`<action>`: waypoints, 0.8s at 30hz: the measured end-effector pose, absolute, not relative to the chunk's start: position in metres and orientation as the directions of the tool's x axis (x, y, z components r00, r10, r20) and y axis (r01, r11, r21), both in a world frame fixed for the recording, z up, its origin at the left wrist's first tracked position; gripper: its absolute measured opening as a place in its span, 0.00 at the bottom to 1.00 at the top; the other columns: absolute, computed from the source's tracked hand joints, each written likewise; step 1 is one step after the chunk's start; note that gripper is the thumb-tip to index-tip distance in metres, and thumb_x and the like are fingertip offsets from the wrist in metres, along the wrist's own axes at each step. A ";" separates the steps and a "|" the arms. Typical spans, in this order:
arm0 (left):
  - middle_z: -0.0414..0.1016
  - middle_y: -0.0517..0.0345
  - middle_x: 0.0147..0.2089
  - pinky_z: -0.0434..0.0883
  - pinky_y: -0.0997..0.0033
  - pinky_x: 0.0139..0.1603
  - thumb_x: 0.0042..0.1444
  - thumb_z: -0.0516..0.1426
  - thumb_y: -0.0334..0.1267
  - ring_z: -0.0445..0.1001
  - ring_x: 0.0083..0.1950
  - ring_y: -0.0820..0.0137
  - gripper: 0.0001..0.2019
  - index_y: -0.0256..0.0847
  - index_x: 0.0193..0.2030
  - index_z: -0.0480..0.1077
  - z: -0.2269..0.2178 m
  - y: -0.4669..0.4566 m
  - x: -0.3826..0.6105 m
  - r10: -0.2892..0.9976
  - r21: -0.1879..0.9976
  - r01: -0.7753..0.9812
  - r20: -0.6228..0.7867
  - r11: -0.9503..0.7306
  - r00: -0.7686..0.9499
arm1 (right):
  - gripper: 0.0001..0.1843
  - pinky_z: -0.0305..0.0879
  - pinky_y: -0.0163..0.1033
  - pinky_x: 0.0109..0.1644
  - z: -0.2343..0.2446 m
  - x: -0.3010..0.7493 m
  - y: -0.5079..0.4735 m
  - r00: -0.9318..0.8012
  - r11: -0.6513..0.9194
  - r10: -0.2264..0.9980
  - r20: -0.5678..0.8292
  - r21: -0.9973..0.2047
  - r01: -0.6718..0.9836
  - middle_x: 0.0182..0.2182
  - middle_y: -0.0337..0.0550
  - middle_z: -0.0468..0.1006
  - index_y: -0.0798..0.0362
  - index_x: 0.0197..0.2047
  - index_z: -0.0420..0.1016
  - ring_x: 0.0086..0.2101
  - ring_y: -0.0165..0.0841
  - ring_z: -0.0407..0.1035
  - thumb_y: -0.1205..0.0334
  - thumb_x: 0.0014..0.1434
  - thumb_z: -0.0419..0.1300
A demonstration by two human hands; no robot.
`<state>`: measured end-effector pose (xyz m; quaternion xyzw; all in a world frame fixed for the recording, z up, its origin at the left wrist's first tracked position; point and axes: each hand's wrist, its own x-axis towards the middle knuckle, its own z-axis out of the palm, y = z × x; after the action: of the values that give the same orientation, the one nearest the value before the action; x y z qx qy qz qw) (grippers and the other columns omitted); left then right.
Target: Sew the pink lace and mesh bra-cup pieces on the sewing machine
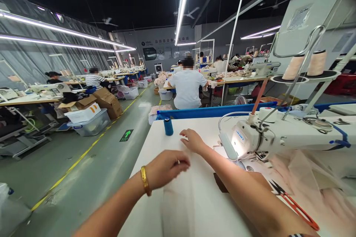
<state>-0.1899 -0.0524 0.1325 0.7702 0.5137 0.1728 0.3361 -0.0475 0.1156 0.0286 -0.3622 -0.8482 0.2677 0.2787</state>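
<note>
My left hand, with a gold bracelet at the wrist, is over the white table, its fingers curled together and slightly blurred. A pale sheer strip of fabric, smeared by motion, runs below those fingers; their exact hold on it is partly hidden. Farther forward, my right hand has its fingers apart, low over the table and close to the strip's far end. A blue thread spool stands upright just left of the right fingertips, not touched.
On the right stands a white sewing machine, its lamp lit. Red-handled scissors lie near sheer pinkish fabric. A brown piece lies under my right forearm. Beyond a blue cloth edge, a person in white sits working.
</note>
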 end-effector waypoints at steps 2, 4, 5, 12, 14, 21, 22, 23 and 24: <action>0.80 0.57 0.40 0.73 0.69 0.42 0.62 0.54 0.37 0.75 0.39 0.67 0.08 0.43 0.40 0.76 0.120 -0.036 -0.204 0.949 0.535 0.798 0.022 -0.277 0.315 | 0.13 0.64 0.44 0.51 0.029 -0.046 0.107 -0.596 0.639 0.739 0.314 -0.609 0.471 0.46 0.49 0.77 0.53 0.51 0.75 0.46 0.38 0.70 0.71 0.66 0.55; 0.79 0.55 0.49 0.74 0.67 0.47 0.63 0.53 0.39 0.76 0.47 0.64 0.09 0.44 0.42 0.75 0.107 -0.020 -0.217 0.949 0.498 0.824 -0.008 -0.270 0.316 | 0.14 0.64 0.42 0.52 0.027 -0.043 0.096 -0.669 0.701 0.674 0.313 -0.559 0.443 0.47 0.47 0.78 0.52 0.51 0.76 0.46 0.38 0.70 0.71 0.65 0.57; 0.78 0.54 0.53 0.74 0.66 0.49 0.63 0.53 0.39 0.75 0.52 0.63 0.09 0.44 0.40 0.75 0.100 -0.014 -0.222 0.947 0.488 0.830 -0.024 -0.269 0.321 | 0.15 0.65 0.42 0.51 0.025 -0.041 0.091 -0.711 0.731 0.635 0.301 -0.533 0.426 0.47 0.46 0.78 0.51 0.52 0.76 0.47 0.38 0.71 0.71 0.63 0.60; 0.78 0.48 0.49 0.69 0.56 0.60 0.54 0.56 0.31 0.74 0.55 0.57 0.04 0.41 0.31 0.72 0.064 -0.006 -0.233 0.955 0.394 0.899 -0.137 -0.193 0.265 | 0.14 0.62 0.45 0.50 0.009 0.001 0.082 -0.720 0.753 0.642 0.263 -0.390 0.530 0.43 0.47 0.78 0.50 0.40 0.79 0.47 0.43 0.68 0.77 0.57 0.58; 0.78 0.48 0.49 0.71 0.57 0.56 0.55 0.55 0.32 0.75 0.52 0.58 0.05 0.41 0.32 0.72 0.065 -0.014 -0.232 0.952 0.394 0.903 -0.166 -0.173 0.255 | 0.15 0.60 0.48 0.50 0.009 0.016 0.086 -0.628 0.686 0.724 0.284 -0.388 0.615 0.42 0.52 0.76 0.53 0.36 0.78 0.46 0.46 0.67 0.80 0.57 0.54; 0.77 0.53 0.45 0.71 0.63 0.47 0.62 0.52 0.40 0.74 0.45 0.63 0.09 0.42 0.39 0.72 0.102 -0.036 -0.219 0.968 0.481 0.867 -0.123 -0.133 0.217 | 0.11 0.63 0.51 0.58 0.036 0.024 0.055 -0.623 0.679 0.715 0.317 -0.529 0.509 0.55 0.50 0.75 0.50 0.48 0.77 0.57 0.46 0.65 0.68 0.66 0.57; 0.77 0.56 0.42 0.71 0.65 0.44 0.63 0.52 0.42 0.74 0.42 0.64 0.09 0.43 0.40 0.72 0.109 -0.039 -0.215 0.969 0.517 0.846 -0.115 -0.130 0.219 | 0.12 0.65 0.48 0.58 0.042 0.019 0.045 -0.676 0.697 0.670 0.308 -0.575 0.428 0.57 0.46 0.74 0.46 0.53 0.76 0.57 0.43 0.66 0.62 0.67 0.59; 0.76 0.58 0.39 0.71 0.68 0.40 0.63 0.52 0.44 0.73 0.38 0.67 0.10 0.43 0.41 0.72 0.116 -0.042 -0.211 0.968 0.566 0.815 -0.109 -0.128 0.228 | 0.16 0.66 0.45 0.58 0.047 0.014 0.036 -0.737 0.695 0.607 0.297 -0.648 0.312 0.58 0.42 0.74 0.43 0.58 0.73 0.58 0.40 0.67 0.56 0.67 0.61; 0.75 0.60 0.36 0.70 0.70 0.36 0.63 0.53 0.45 0.71 0.35 0.68 0.10 0.43 0.40 0.72 0.122 -0.045 -0.207 0.967 0.629 0.768 -0.097 -0.123 0.234 | 0.22 0.66 0.45 0.59 0.051 0.009 0.028 -0.789 0.622 0.543 0.288 -0.769 0.147 0.58 0.42 0.74 0.42 0.61 0.69 0.58 0.39 0.66 0.52 0.65 0.64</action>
<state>-0.2067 -0.0449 0.1224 0.7296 0.5945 0.1711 0.2913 0.0093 0.0281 0.0509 -0.1996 -0.8634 0.3861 0.2562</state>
